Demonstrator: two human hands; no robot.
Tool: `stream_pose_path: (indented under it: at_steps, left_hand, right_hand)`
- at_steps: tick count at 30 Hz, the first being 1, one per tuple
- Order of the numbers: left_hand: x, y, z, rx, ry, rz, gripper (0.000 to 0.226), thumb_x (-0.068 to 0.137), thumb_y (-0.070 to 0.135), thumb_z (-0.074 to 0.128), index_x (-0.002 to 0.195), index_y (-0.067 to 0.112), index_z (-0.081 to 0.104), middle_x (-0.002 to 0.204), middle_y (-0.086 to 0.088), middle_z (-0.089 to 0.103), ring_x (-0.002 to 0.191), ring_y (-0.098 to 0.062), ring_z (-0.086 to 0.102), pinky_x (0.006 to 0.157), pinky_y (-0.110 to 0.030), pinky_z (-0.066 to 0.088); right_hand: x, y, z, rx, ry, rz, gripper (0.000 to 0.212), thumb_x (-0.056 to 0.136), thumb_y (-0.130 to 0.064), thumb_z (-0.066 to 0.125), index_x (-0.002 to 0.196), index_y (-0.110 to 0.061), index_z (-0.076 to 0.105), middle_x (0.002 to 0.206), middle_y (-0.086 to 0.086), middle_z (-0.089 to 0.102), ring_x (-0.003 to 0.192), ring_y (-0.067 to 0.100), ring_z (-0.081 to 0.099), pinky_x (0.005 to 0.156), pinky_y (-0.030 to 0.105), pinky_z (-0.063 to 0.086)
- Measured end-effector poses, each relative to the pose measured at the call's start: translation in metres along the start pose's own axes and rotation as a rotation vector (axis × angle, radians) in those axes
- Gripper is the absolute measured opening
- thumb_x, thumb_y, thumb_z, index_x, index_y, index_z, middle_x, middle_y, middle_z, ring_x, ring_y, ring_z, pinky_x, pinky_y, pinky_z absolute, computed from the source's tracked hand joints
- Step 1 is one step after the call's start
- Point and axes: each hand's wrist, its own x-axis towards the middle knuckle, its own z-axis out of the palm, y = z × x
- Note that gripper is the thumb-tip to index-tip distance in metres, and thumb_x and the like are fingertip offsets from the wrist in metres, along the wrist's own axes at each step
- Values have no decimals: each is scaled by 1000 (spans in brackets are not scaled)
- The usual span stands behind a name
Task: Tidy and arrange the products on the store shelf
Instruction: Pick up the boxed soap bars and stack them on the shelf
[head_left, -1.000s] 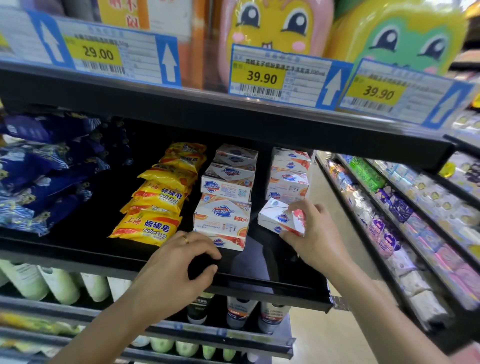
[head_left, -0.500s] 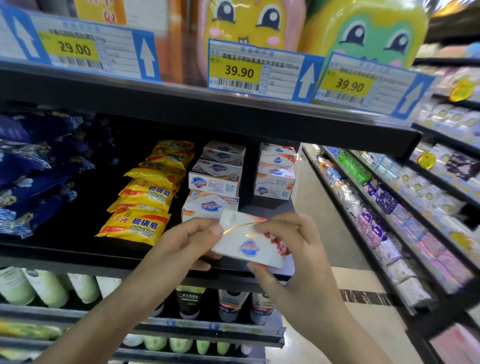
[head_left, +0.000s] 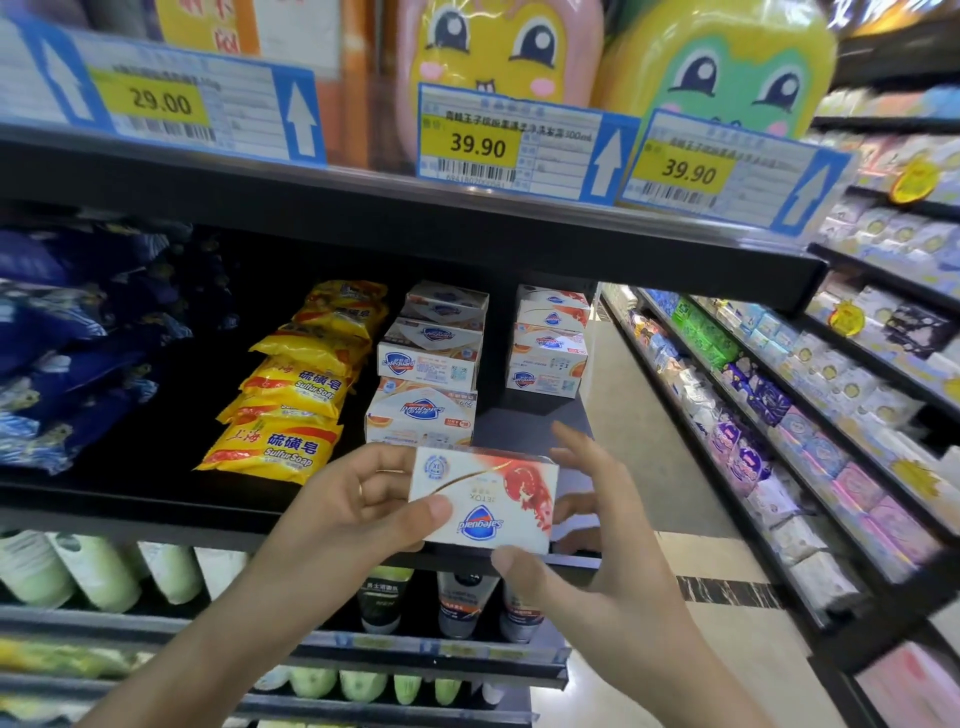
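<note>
Plainly both hands, left hand (head_left: 358, 499) and right hand (head_left: 597, 561), pinched the soap box (head_left: 485, 501) before the shelf (head_left: 156, 499) edge, logo inverted; reshelving it thus could topple the front stack (head_left: 421, 413).

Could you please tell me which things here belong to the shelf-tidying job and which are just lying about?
Job:
- soap box, gripped by left hand and right hand
- boxed soap stacks
- shelf

Lying about:
- yellow soap packs
- blue packs
- price tags
- bottles
</note>
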Motion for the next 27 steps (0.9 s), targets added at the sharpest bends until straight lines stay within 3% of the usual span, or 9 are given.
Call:
stream_pose_path:
  at_steps: [3, 7, 12, 17, 20, 23, 25, 27]
  left_hand:
    - [-3, -2, -2, -13, 7, 29, 50, 72, 26, 84, 119, 20, 67, 110, -5, 80, 102, -23, 78, 80, -26, 63]
    - [-7, -4, -5, 42, -27, 105, 43, 72, 24, 86, 108, 37, 68, 115, -1, 79, 109, -18, 75, 92, -26, 60]
    - [-10, -11, -14, 73, -78, 190, 43, 79, 15, 89, 111, 33, 67, 126, -1, 74, 122, -16, 68, 99, -21, 55]
    - [-11, -17, -21, 89, -81, 203, 47, 77, 17, 87, 116, 33, 66, 131, 1, 72, 129, -13, 63, 98, -16, 53]
    - [-12, -19, -25, 114, -88, 201, 54, 84, -2, 81, 121, 34, 66, 134, 3, 70, 130, -12, 62, 96, -17, 54]
    - [-10, -20, -28, 133, -47, 151, 76, 85, -33, 54, 123, 32, 67, 132, 2, 70, 127, -13, 64, 92, -25, 59]
    - [-5, -20, -31, 21, 35, 66, 66, 88, -34, 47, 122, 19, 68, 126, -6, 73, 116, -18, 71, 84, -33, 63]
    - [-2, -19, -34, -39, 81, -21, 46, 97, -20, 50, 119, 14, 71, 117, -11, 77, 104, -21, 76, 77, -32, 65]
  right_hand:
    - [5, -7, 1, 313, -51, 327, 75, 63, -71, 75, 133, -54, 54, 113, -25, 67, 90, 12, 72, 69, 25, 59]
    - [16, -16, -1, 584, -221, 576, 68, 69, -69, 73, 119, -22, 72, 102, 10, 75, 70, 28, 67, 65, 41, 57]
    - [19, -14, -3, 669, -314, 556, 55, 74, -42, 85, 119, -13, 72, 94, 20, 68, 73, 27, 65, 67, 33, 56]
    - [19, -12, 2, 698, -318, 560, 52, 76, -33, 85, 121, -12, 73, 108, 30, 71, 83, 26, 69, 74, 31, 58]
    - [20, -10, 5, 726, -282, 552, 57, 68, -31, 91, 120, -15, 74, 107, 21, 75, 86, 28, 72, 77, 32, 60]
    - [19, -10, 5, 719, -218, 490, 65, 63, -28, 92, 124, -19, 71, 109, 15, 77, 91, 30, 75, 77, 30, 61]
    - [17, -11, 6, 630, -187, 386, 62, 63, -31, 91, 122, -30, 71, 116, 6, 77, 102, 31, 75, 83, 34, 60]
    - [15, -12, 7, 533, -162, 280, 59, 65, -34, 89, 120, -40, 68, 119, -1, 76, 107, 32, 72, 86, 42, 58]
